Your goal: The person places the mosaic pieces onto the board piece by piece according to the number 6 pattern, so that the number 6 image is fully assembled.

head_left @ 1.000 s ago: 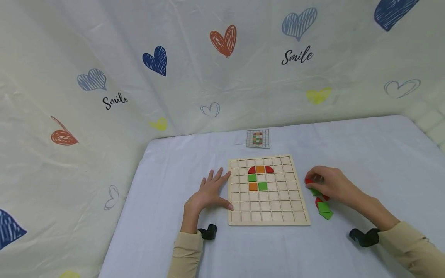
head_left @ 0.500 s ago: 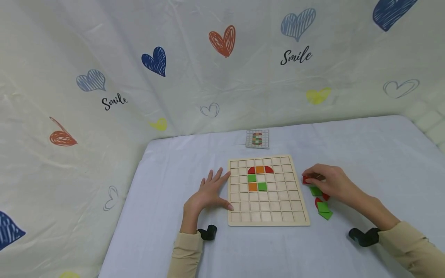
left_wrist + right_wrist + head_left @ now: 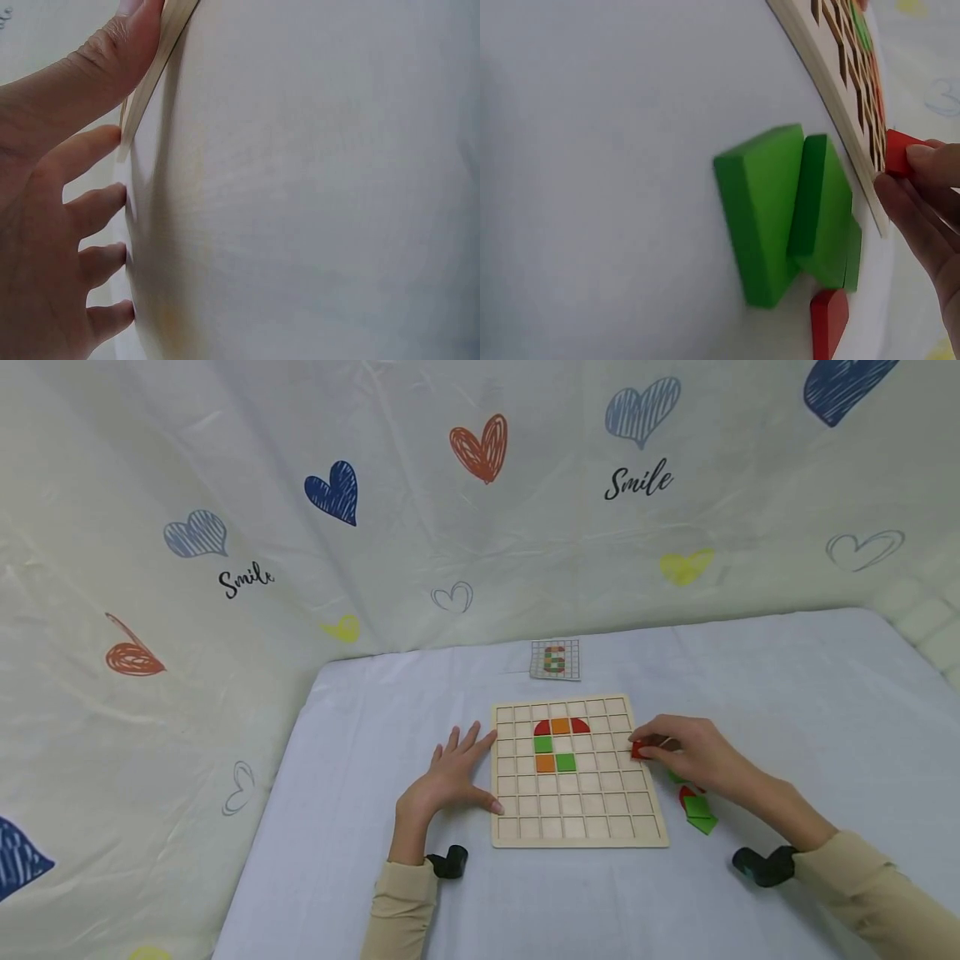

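Right hand (image 3: 693, 752): thumb and fingers pinch a small red piece (image 3: 638, 751); the other fingers lie bent behind that pinch.
Red piece: at the right hand's fingertips, over the board edge nearest that hand; whether it touches the wood I cannot tell.
Left hand (image 3: 446, 777): fingers spread and unbent, gripping nothing; index fingertip and thumb tip touch the near side edge of the wooden grid board (image 3: 585, 806), the thumb closer to the wearer.
Grid board: flat between the two hands, its edge against the left fingertips.
Pieces in the grid: ahead and to the right of the left hand's fingers; the far row runs red piece (image 3: 543, 727), orange square (image 3: 560, 727), second red piece (image 3: 580, 726); a green square (image 3: 543, 744) sits below the first red one; an orange square (image 3: 545, 763) and a green one (image 3: 566, 762) follow beneath.
Loose green pieces (image 3: 698, 808): below the right hand's palm, leaning on one another; a loose red piece (image 3: 683, 795) lies beside them.
Card (image 3: 555, 658): beyond the board, ahead of both hands; it shows a small coloured grid pattern.
White cloth (image 3: 337, 760): under both hands and everything around them.
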